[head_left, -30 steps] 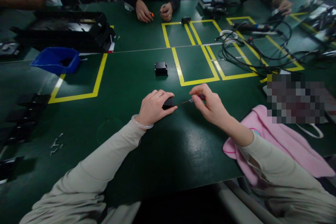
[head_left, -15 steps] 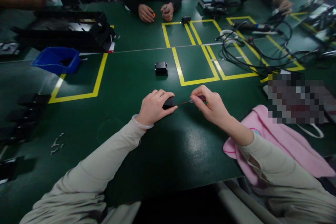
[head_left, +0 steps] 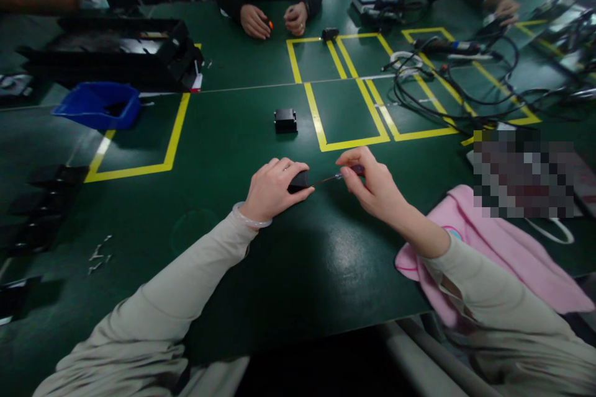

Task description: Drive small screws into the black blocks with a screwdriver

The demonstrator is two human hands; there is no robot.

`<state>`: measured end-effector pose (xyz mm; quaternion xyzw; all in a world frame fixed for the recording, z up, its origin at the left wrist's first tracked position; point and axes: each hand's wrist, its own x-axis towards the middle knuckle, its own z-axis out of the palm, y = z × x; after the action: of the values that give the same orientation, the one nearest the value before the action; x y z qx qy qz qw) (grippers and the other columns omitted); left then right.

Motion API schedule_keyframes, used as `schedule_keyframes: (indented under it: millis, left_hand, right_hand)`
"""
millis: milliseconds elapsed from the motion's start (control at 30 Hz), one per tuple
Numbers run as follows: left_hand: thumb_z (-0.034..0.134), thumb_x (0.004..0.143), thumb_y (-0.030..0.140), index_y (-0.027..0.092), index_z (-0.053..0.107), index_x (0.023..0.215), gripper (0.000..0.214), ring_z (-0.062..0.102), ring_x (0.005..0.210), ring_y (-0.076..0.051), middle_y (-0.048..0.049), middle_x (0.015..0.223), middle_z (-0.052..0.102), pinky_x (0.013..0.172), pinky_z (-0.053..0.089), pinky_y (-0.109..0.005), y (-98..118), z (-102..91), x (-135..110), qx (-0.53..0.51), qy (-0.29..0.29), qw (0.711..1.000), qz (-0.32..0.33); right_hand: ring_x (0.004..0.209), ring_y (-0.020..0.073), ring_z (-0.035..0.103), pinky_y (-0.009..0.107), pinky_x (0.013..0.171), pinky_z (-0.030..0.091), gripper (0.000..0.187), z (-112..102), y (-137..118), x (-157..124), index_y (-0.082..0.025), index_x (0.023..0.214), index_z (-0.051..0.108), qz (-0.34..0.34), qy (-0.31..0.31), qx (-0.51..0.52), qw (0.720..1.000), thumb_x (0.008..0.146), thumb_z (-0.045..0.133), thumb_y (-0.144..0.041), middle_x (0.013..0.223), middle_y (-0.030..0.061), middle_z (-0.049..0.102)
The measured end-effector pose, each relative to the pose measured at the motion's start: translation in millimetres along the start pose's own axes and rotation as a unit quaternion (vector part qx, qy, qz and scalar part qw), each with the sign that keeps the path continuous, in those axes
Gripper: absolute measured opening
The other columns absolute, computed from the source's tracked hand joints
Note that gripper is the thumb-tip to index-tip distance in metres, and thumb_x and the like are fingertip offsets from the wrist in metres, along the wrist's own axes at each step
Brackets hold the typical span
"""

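Centrally in the head view, a small black part (head_left: pixel 298 181) is held down on the green table (head_left: pixel 279 285) by the left hand (head_left: pixel 272 189), whose fingers are curled over it and whose thumb lies along its near edge, so that only the part's right end is seen. A clear bangle (head_left: pixel 249 221) is worn on that wrist. Just right of centre, a slim screwdriver (head_left: pixel 342 175) is pinched between the thumb and fingertips of the right hand (head_left: pixel 375 191); the other fingers are bent loosely inward, and the thin shaft is pointed left with its tip at the exposed end of the part. Whether the tip is seated in a screw cannot be told. Above the hands, well apart from them, a second black block (head_left: pixel 285 120) is set just beside a rectangle of yellow tape (head_left: pixel 315 118). A blue bin (head_left: pixel 97 105) and a long black tray (head_left: pixel 116 53) are seen at the upper left, and a scatter of small screws (head_left: pixel 99 254) at the lower left. Tangled black cables (head_left: pixel 433 93) are spread across the upper right, while a pink cloth (head_left: pixel 488 254) is laid at the table's lower right edge beside the right forearm. At the top centre, a co-worker's two hands (head_left: pixel 254 20) are rested on the far side of the table.
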<state>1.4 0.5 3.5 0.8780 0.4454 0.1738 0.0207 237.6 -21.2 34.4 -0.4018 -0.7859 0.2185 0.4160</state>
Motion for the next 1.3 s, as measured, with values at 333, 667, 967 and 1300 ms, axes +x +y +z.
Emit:
schedule_keyframes:
  millis: [333,667,967,1300]
  left_hand:
    - [0.055,0.093,0.056,0.022,0.064,0.12,0.045,0.059,0.096,-0.024,-0.0066,0.107,0.067,0.084,0.046,-0.036,0.0,-0.8,0.2,0.002,-0.005,1.0,-0.001]
    - [0.056,0.093,0.056,0.021,0.064,0.119,0.044,0.059,0.097,-0.024,-0.0066,0.107,0.067,0.085,0.046,-0.036,0.3,-0.7,1.0,0.001,-0.003,1.0,0.0]
    - [0.057,0.093,0.056,0.021,0.064,0.119,0.044,0.059,0.097,-0.024,-0.0065,0.109,0.067,0.084,0.046,-0.036,0.4,-1.0,0.8,-0.006,-0.001,1.0,0.001]
    - [0.056,0.093,0.056,0.021,0.064,0.12,0.044,0.059,0.097,-0.024,-0.0063,0.108,0.067,0.084,0.046,-0.036,-0.4,0.2,0.3,-0.004,-0.002,1.0,0.003]
  right_hand:
    - [0.059,0.0092,0.055,0.023,0.058,0.041,0.006,-0.8,-1.4,0.0,-0.021,0.101,0.052,-0.003,0.001,-0.014,1.0,0.099,0.047,-0.023,0.08,-0.001,0.061]
    - [0.059,0.0086,0.057,0.021,0.058,0.042,0.003,-0.2,-1.7,-0.4,-0.021,0.099,0.052,-0.004,0.004,-0.005,1.0,0.097,0.05,-0.02,0.078,-0.002,0.061]
    - [0.055,0.0078,0.056,0.021,0.056,0.042,0.005,-0.2,0.2,0.2,-0.021,0.097,0.053,-0.015,-0.002,-0.009,1.0,0.099,0.049,-0.022,0.075,-0.0031,0.06]
    - [0.052,0.0072,0.052,0.021,0.055,0.04,0.006,0.0,-0.7,0.1,-0.021,0.095,0.053,-0.015,-0.002,-0.009,1.0,0.1,0.05,-0.024,0.072,-0.0042,0.058]
